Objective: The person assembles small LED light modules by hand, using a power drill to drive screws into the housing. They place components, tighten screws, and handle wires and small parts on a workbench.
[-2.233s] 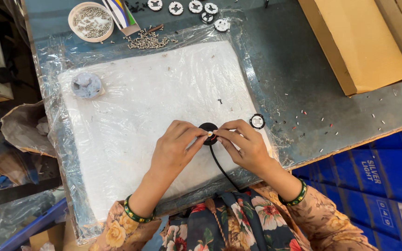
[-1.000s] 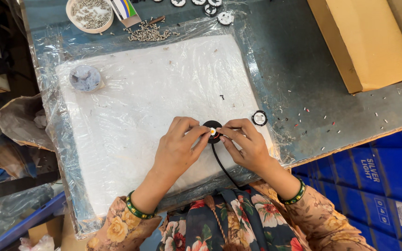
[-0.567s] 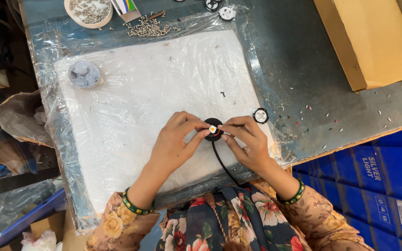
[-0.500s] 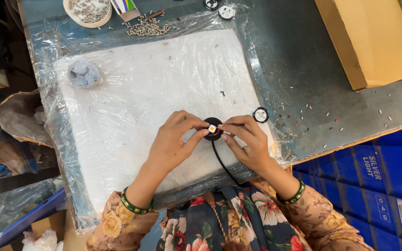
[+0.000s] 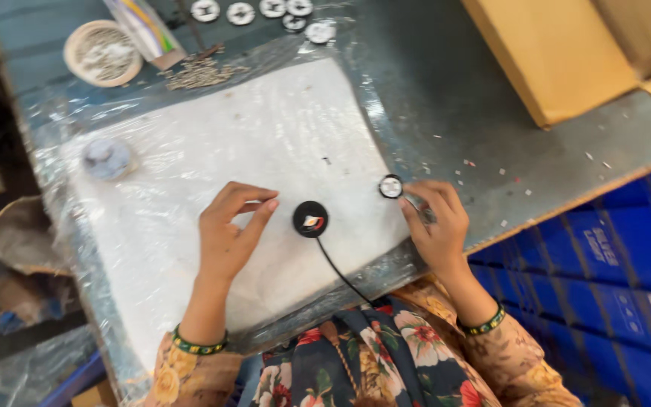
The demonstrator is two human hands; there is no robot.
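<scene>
One black round disc (image 5: 310, 218) with a thin black cable (image 5: 340, 271) lies near the middle of the white pad (image 5: 212, 151), free of both hands. One small white-faced ring (image 5: 391, 186) sits at its two o'clock, on the pad's edge. Five similar round pieces (image 5: 261, 10) line the far edge at twelve o'clock; beside them are one shallow bowl (image 5: 102, 53) of small bits, one heap of small metal parts (image 5: 201, 73), and one greyish lump (image 5: 107, 157) at ten o'clock on the pad.

The pad is wrapped in clear plastic film and rests on a grey-green bench (image 5: 446, 98) flecked with scraps. Cardboard boxes (image 5: 559, 53) stand at two o'clock; blue crates (image 5: 604, 249) sit below the bench edge at four o'clock.

The left hand (image 5: 227, 237) rests at nine o'clock of the disc, fingers loosely curled, holding nothing I can see, fingertips just short of it. The right hand (image 5: 435, 226) lies at three o'clock, fingers bent, index tip just beside the ring; whether it pinches anything I cannot tell.
</scene>
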